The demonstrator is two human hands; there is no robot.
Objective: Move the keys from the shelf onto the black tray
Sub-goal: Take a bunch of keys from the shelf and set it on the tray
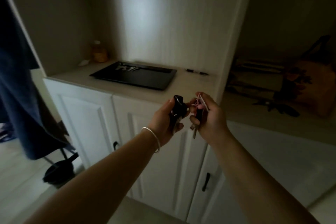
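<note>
Both my hands are held up in front of the cabinet's front edge, below and to the right of the black tray (138, 78). My left hand (164, 120) grips a black key fob (177, 107) with a metal ring on top. My right hand (209, 116) holds a bunch of keys (196, 120) with a pink ring and a white tag, and silver keys hang down from it. The two hands almost touch. The flat tray lies on the shelf, and a set of silver keys (127, 68) rests at its far left corner.
A black pen (196, 72) lies on the shelf right of the tray. An amber jar (99, 52) stands in the back left corner. White cabinet doors with black handles (206, 182) are below. Dark blue cloth (16, 78) hangs at the left. A bag (312, 85) sits at the right.
</note>
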